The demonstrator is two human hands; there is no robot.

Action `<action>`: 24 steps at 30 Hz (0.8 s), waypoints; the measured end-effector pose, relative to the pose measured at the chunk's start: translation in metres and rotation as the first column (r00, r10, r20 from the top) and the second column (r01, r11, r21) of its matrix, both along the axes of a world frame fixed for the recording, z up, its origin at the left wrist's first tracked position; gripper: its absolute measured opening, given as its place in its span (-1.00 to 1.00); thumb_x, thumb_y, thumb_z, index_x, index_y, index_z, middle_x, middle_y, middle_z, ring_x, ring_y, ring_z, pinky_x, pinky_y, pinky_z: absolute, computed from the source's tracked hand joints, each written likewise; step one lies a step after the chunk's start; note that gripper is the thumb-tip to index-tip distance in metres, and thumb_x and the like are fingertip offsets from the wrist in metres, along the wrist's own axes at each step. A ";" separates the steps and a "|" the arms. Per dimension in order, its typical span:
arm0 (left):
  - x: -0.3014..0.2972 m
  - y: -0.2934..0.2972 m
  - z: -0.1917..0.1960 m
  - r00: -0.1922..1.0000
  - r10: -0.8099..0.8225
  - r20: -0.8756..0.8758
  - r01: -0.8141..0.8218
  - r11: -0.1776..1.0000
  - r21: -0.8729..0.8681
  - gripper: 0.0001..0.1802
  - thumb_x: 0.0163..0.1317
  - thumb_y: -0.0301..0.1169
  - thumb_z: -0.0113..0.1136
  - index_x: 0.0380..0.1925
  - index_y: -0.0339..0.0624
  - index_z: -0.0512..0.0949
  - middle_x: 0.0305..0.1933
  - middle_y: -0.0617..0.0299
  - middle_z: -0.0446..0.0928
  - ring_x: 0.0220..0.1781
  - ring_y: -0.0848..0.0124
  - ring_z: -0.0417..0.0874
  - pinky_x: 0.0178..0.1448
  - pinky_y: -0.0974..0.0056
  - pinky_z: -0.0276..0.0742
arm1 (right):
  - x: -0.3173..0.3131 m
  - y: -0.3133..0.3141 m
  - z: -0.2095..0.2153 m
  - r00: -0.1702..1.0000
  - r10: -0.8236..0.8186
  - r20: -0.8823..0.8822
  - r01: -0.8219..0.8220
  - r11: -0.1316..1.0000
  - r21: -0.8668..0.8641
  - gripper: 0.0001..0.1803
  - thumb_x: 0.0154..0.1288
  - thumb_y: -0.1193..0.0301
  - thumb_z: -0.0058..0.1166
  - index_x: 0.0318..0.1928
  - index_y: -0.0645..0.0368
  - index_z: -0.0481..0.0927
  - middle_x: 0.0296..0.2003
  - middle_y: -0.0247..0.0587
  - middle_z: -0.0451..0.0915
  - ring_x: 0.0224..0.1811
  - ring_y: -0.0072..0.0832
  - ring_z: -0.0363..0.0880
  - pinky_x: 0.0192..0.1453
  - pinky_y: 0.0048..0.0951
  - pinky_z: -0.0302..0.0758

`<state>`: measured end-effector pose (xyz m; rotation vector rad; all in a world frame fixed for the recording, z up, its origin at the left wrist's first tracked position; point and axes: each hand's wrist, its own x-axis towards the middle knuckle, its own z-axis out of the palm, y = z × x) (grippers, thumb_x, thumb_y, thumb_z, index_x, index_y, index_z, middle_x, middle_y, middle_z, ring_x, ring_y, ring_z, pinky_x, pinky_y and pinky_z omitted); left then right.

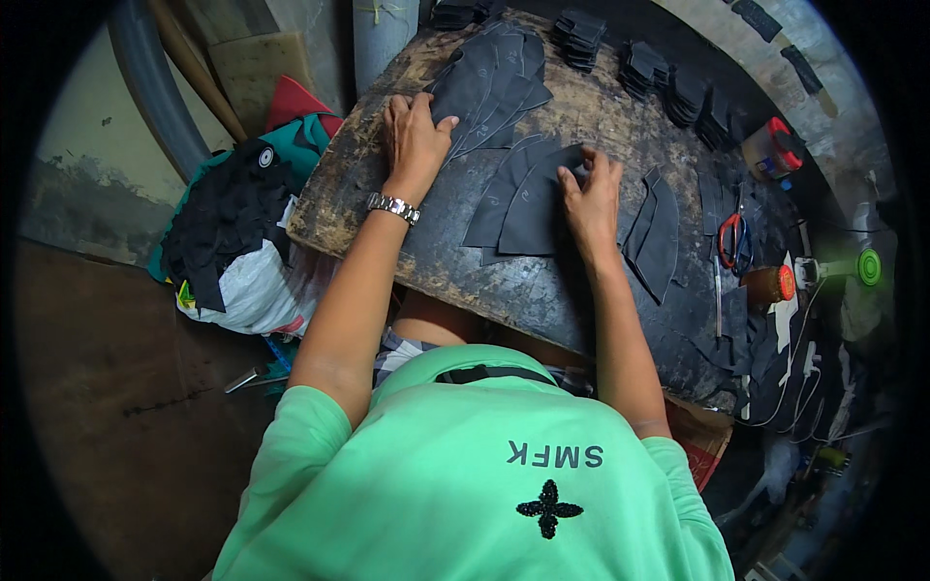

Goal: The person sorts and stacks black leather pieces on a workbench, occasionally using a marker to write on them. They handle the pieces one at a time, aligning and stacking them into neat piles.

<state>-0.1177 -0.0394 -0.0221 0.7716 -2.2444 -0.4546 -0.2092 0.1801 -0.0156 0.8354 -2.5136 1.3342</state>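
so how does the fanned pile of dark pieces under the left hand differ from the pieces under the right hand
The fanned pile under the left hand spreads many overlapping pieces toward the board's far edge; the pieces under the right hand are only a few, lying nearer the person. The left hand rests flat on its pile's edge, while the right hand curls its fingers on its top piece. Both are dark curved cut-outs on the same worn board.

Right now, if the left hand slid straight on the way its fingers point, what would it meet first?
The left hand points up and right along the worn board. It already touches the fanned dark cut pieces; going on, it would probably push further over them.
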 end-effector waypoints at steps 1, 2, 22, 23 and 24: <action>0.002 0.001 0.002 1.000 -0.003 -0.008 0.003 1.000 -0.025 -0.61 0.11 -0.32 0.31 -0.11 -0.32 0.51 -0.02 -0.09 0.43 0.11 0.00 0.40 0.21 0.06 0.31 | -0.001 -0.006 0.000 1.000 0.016 0.011 -0.016 1.000 0.011 -0.61 0.19 0.45 0.19 0.01 0.34 0.48 -0.08 0.08 0.38 -0.08 -0.13 0.48 0.01 -0.23 0.43; 0.002 0.002 0.004 1.000 -0.005 -0.010 0.005 0.999 -0.041 -0.61 0.10 -0.33 0.32 -0.12 -0.32 0.52 -0.03 -0.08 0.44 0.10 0.01 0.41 0.21 0.07 0.31 | -0.003 -0.013 0.002 0.998 0.041 -0.044 -0.042 0.999 -0.012 -0.63 0.20 0.42 0.19 -0.01 0.34 0.49 -0.13 0.04 0.41 -0.13 -0.17 0.50 -0.03 -0.24 0.45; 0.000 0.017 0.006 0.931 -0.009 -0.366 0.119 0.953 0.280 -0.76 0.19 -0.41 0.23 -0.17 -0.29 0.57 -0.28 0.13 0.59 -0.25 0.37 0.60 -0.15 0.31 0.49 | -0.065 0.074 0.045 0.748 0.436 0.501 -0.118 0.829 -0.546 -0.36 0.25 0.48 0.17 0.28 0.40 0.25 0.02 -0.04 0.52 -0.09 -0.42 0.56 -0.01 -0.48 0.50; 0.001 0.009 0.001 0.964 -0.007 -0.266 0.062 0.978 0.199 -0.75 0.16 -0.39 0.26 -0.18 -0.29 0.57 -0.28 0.10 0.58 -0.25 0.32 0.59 -0.13 0.28 0.49 | -0.070 0.097 0.039 0.761 0.332 0.557 -0.050 0.887 -0.459 -0.36 0.23 0.44 0.20 0.27 0.36 0.27 0.02 -0.03 0.51 -0.07 -0.39 0.55 -0.01 -0.45 0.50; 0.000 0.003 -0.003 0.986 0.006 -0.167 0.013 0.994 0.109 -0.73 0.14 -0.38 0.28 -0.19 -0.29 0.57 -0.28 0.07 0.58 -0.24 0.27 0.59 -0.11 0.24 0.49 | -0.074 0.113 0.034 0.766 0.287 0.575 -0.046 0.917 -0.396 -0.36 0.21 0.40 0.23 0.26 0.32 0.30 0.01 -0.03 0.50 -0.05 -0.36 0.55 0.00 -0.41 0.50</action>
